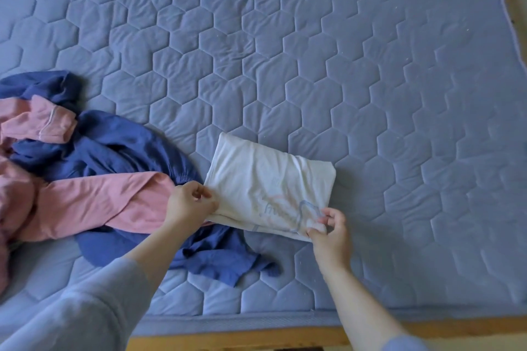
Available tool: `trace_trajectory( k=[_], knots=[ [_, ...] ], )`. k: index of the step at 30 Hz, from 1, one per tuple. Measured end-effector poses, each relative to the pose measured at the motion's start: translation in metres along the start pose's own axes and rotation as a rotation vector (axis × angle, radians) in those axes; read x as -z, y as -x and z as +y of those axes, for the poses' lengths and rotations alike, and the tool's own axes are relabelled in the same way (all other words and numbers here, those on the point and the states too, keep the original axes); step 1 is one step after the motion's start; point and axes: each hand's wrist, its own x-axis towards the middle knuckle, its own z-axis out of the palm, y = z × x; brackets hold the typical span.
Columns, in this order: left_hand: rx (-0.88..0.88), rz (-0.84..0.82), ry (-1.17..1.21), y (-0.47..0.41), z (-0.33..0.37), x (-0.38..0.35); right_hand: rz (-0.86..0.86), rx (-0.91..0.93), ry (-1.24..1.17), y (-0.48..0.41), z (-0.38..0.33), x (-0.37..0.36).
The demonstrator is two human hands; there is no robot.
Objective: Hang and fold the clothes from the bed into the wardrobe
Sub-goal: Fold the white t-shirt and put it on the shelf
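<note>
Fold looks nearly done, our left grip point(189, 202) and right grip point(330, 234) each pinching a near corner of the white shirt point(271, 179); next, we reckon, a flat lift.

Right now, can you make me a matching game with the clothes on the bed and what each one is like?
Things:
1. white garment
2. pink garment
3. navy garment
4. wooden bed frame

Descriptions:
A. crumpled, partly under another garment
B. runs along the near edge of the mattress
C. folded into a rectangle, pinched at its near corners by the left hand and the right hand
D. lies across a darker garment

Pairs: 1-C, 2-D, 3-A, 4-B
</note>
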Motion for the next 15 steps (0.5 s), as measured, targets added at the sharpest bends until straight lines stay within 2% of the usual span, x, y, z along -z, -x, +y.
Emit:
trace_trajectory(
  k=[5,11,15],
  knots=[
    [-0.092,0.065,-0.086,-0.005,0.004,0.000,0.054,0.112,0.099,0.001,-0.006,-0.006],
    [0.044,0.080,-0.082,-0.014,0.000,-0.001,0.061,-0.121,-0.030,-0.010,-0.012,-0.009],
    [0.039,0.117,-0.031,-0.014,-0.011,0.006,0.081,-0.107,0.052,-0.013,-0.001,-0.005]
  ],
)
